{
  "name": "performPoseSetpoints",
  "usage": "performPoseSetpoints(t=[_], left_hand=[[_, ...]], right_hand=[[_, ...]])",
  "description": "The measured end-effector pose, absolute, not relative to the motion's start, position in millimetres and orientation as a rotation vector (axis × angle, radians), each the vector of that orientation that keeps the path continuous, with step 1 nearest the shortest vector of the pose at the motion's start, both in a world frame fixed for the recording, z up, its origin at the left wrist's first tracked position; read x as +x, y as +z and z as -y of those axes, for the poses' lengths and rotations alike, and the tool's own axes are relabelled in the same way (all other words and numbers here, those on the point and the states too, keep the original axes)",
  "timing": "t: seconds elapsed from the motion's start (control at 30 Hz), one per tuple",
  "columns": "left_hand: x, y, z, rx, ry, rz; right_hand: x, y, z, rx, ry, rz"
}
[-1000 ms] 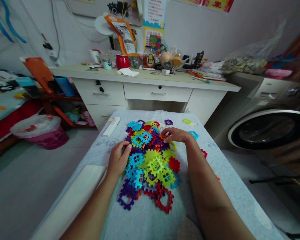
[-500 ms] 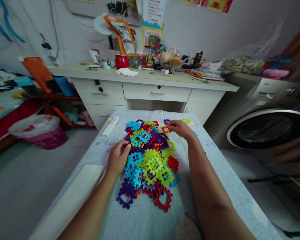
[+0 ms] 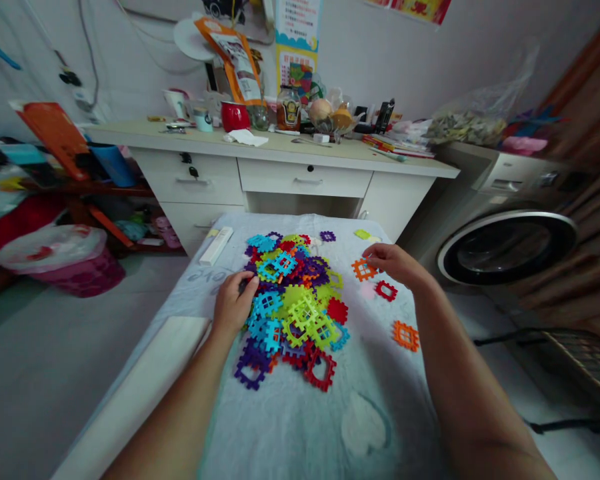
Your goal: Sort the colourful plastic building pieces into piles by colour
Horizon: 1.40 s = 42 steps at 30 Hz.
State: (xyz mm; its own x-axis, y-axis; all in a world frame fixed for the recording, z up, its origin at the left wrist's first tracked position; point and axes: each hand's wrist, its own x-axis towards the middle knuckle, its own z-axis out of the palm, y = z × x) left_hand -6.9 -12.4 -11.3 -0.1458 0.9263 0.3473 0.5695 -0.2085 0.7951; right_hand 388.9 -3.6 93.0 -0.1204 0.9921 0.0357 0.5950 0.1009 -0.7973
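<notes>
A heap of plastic interlocking building pieces (image 3: 305, 308) in blue, green, purple, red and orange lies on the cloth-covered table. To the right of the heap, my right hand (image 3: 395, 263) pinches an orange window-shaped interlocking piece (image 3: 363, 269) by its edge. A red frame piece (image 3: 386, 291) and another orange window piece (image 3: 405, 335) lie near that hand. My left hand (image 3: 234, 301) rests against the heap's left edge with its fingers curled. Something dark shows between its thumb and forefinger, too small to make out.
A purple piece (image 3: 327, 236) and a green piece (image 3: 363, 234) lie toward the table's far end. On the left are a white narrow box (image 3: 216, 246) and a long white board (image 3: 145, 387). Beyond stand a drawer desk (image 3: 180, 141) and a washing machine (image 3: 505, 200).
My right hand has moved right, away from the heap, carrying the orange window piece. The left hand stays by the heap. The view has shifted slightly, and loose pieces on the right now show.
</notes>
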Motion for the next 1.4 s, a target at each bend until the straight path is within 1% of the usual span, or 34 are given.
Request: performPoseSetpoints(t=[0.23,0.43,0.57,0.9,1.13,1.27,1.4], left_hand=[[-5,-6,14,1.744,1.287,-1.699],[-6,-8,12,1.751,1.284,-1.701],[-7,-12,11,1.75,1.278,-1.708],[-7,-10,11,1.738,1.261,-1.723],[-6,-9,12,1.73,1.264,-1.712],[-7,-10,11,1.732,1.267,-1.704],[-6,-10,11,1.727,1.272,-1.701]], right_hand=[[427,77,74,-1.713,1.076,1.653],[445,64,109,-1.817,1.088,1.518],[449,60,112,-1.873,1.084,1.56],[455,44,112,-2.014,0.923,1.726],[444,50,107,-2.048,0.744,1.816],[415,60,89,-1.932,0.558,2.012],[378,66,62,-1.795,0.507,2.145]])
